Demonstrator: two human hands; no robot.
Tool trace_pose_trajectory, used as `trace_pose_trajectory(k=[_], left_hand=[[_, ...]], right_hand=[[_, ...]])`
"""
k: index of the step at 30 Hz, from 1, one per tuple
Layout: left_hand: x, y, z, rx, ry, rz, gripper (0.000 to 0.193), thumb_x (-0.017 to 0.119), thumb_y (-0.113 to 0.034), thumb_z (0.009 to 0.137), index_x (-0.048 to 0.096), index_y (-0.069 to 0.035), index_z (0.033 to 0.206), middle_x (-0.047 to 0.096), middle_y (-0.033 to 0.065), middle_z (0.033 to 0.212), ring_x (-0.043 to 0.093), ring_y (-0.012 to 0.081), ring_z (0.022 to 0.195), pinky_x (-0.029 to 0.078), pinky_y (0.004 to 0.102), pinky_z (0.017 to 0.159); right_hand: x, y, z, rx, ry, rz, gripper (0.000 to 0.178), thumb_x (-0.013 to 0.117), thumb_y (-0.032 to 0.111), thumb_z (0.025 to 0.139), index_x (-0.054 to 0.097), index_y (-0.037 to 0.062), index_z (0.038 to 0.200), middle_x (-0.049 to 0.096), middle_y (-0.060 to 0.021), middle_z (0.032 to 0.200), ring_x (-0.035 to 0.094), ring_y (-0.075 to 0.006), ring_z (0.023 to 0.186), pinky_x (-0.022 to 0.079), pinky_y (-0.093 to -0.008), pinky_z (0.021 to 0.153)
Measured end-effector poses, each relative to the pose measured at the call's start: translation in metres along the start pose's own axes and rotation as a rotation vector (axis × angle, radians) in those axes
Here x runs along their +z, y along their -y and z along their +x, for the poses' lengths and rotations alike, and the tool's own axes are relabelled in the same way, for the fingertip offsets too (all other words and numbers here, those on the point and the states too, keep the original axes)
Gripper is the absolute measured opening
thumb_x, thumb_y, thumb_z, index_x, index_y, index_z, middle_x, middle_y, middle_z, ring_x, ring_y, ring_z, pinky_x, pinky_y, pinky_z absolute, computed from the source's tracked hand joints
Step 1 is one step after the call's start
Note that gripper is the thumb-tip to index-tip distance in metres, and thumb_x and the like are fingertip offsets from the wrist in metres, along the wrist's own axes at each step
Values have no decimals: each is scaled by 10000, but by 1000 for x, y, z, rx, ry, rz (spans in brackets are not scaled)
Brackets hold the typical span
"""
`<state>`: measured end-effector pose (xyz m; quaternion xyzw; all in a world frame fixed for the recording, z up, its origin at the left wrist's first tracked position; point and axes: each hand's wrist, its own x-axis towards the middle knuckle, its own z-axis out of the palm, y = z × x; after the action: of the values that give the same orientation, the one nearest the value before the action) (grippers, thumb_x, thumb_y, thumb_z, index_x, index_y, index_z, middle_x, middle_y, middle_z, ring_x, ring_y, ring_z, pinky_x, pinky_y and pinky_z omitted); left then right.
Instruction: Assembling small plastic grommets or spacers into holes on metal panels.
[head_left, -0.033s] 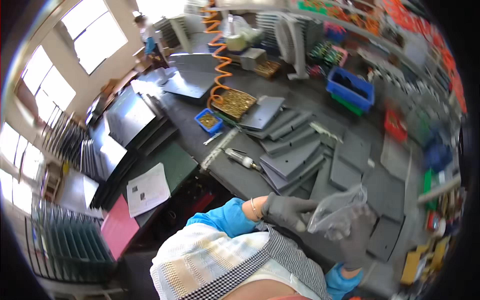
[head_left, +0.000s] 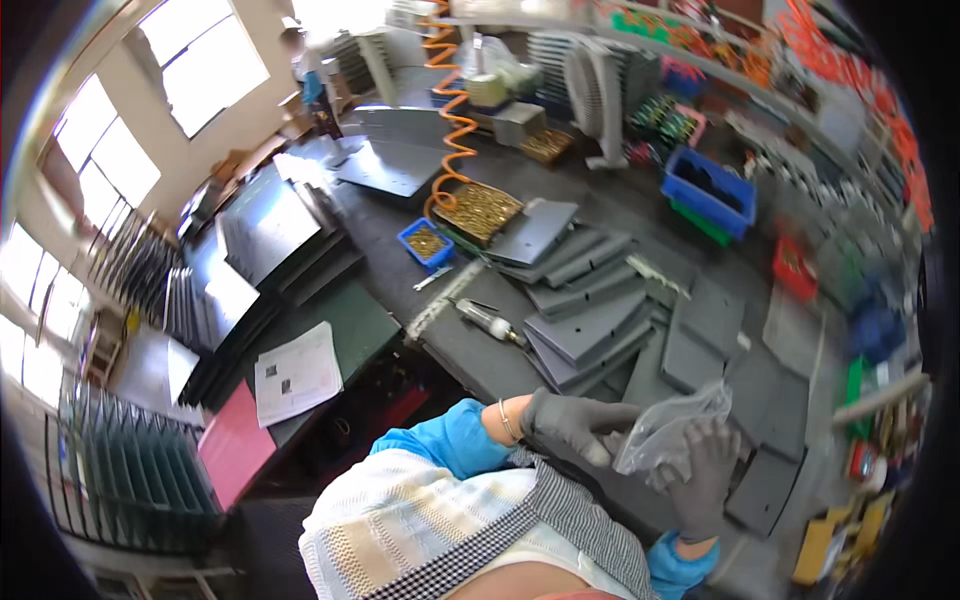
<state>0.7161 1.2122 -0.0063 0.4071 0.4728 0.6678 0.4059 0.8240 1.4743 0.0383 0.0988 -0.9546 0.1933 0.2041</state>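
A crumpled clear plastic bag [head_left: 665, 432] is between my two hands, above the near edge of the workbench. My left hand [head_left: 572, 424], in a grey glove, pinches the bag's left side between forefinger and thumb. My right hand [head_left: 703, 475], gloved the same way, curls its fingers over the bag's right part. What the bag holds, if anything, I cannot make out. Just beyond lie stacked grey metal panels [head_left: 590, 325], fanned out unevenly. A pneumatic screwdriver [head_left: 490, 322] rests left of that stack.
A blue bin of small brass-coloured parts [head_left: 425, 243] stands beside a larger tray of them [head_left: 480, 211]. An orange coiled hose [head_left: 455, 130] hangs above. Farther right is a blue crate [head_left: 709, 190]. Printed sheets [head_left: 298, 376] lie left; a person [head_left: 312, 85] stands in the far background.
The view has shifted slightly, so the bench appears a little lower and to the right. My right hand's fingers, blurred before, now show clearly on the bag.
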Motion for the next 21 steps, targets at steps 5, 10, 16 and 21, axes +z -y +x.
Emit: trace_pose_trajectory(k=[5,10,16,21], left_hand=[[9,6,-21,-282,-294,-220,983,714,-569,918,289,10,1589,471,160,1507,485,235,1354,405,411,1135],[23,-2,20,-447,-426,37,655,686,-411,981,514,27,1436,664,100,1240,632,141,1103,514,293,842],[28,30,44,-356,-490,-187,464,609,-152,993,531,52,1401,669,140,1267,663,214,1108,529,367,981],[-30,79,41,-204,-437,-839,451,490,-213,1045,517,6,1438,574,175,1434,549,331,1306,397,536,1150]], right_hand=[[33,-12,-8,-54,331,-39,372,658,166,848,633,7,1183,629,-203,1240,541,-414,1264,314,-597,1152],[30,-8,15,-302,-171,191,550,836,282,745,636,47,1200,576,-219,1272,532,-452,1232,398,-564,1081],[67,-39,-29,-107,1,13,196,618,249,869,715,184,1027,706,-37,921,674,-272,935,444,-445,984],[22,-1,-64,-34,-296,-151,151,641,229,812,701,189,945,652,0,924,627,-215,956,447,-425,974]])
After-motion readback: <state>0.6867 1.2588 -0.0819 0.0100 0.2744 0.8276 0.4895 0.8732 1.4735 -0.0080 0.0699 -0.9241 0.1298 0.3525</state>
